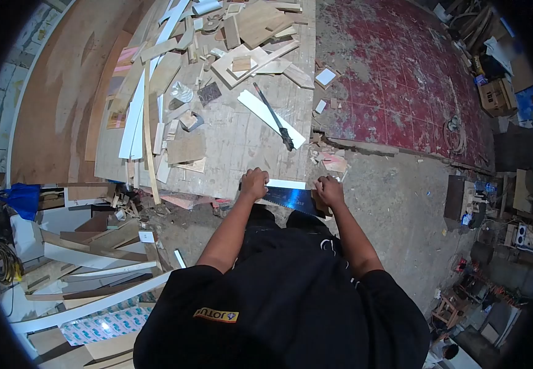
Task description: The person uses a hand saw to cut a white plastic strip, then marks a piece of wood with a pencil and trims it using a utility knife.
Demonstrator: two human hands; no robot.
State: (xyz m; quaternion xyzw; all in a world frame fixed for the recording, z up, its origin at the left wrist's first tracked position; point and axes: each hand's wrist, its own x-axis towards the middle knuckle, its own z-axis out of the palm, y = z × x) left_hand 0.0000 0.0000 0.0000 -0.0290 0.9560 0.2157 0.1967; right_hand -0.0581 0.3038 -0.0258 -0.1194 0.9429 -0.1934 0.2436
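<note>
A hand saw (292,198) spans the space between my two hands, close in front of my body at the near edge of the wooden work table (229,157). Its blade face is turned up, with the toothed edge toward me. My right hand (330,190) is closed at the brown handle end. Fingers of my left hand (254,184) are curled around the blade toward its other end. Just behind the blade, a short white strip (287,184) shows between the hands. Farther up the table, a dark tool with a long thin shaft (277,122) lies across a white board (258,113).
Wood offcuts (260,27) and long white strips (137,114) crowd the table's far and left parts. More boards and strips (94,264) are piled on the floor at left. A red tiled floor patch (395,92) and concrete floor (389,203) lie to the right.
</note>
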